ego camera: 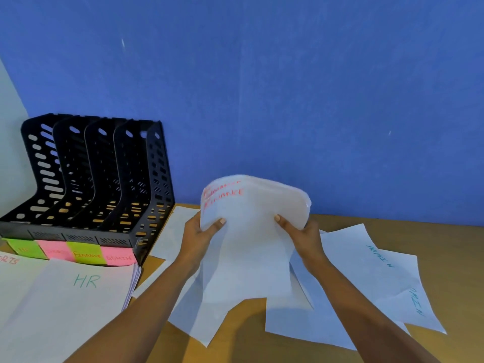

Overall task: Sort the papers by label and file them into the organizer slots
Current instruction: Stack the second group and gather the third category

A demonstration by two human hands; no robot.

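Both hands hold up a bundle of white sheets [251, 231] marked FINANCE in red at the top, its upper edge curling away from me. My left hand [201, 231] grips its left side and my right hand [301, 233] grips its right side. The black slotted organizer [146, 179] stands empty at the back left, with green and pink sticky labels [86, 254] along its front, among them FINANCE and ADMIN. A stack headed HR [78, 292] lies in front of it. Two sheets marked ADMIN [379, 260] lie to the right.
Loose white sheets [301, 320] lie spread on the wooden table [455, 258] under my arms. A sheet with red lettering ending in "RTS" [10, 265] shows at the left edge. A blue wall [288, 87] rises right behind the table.
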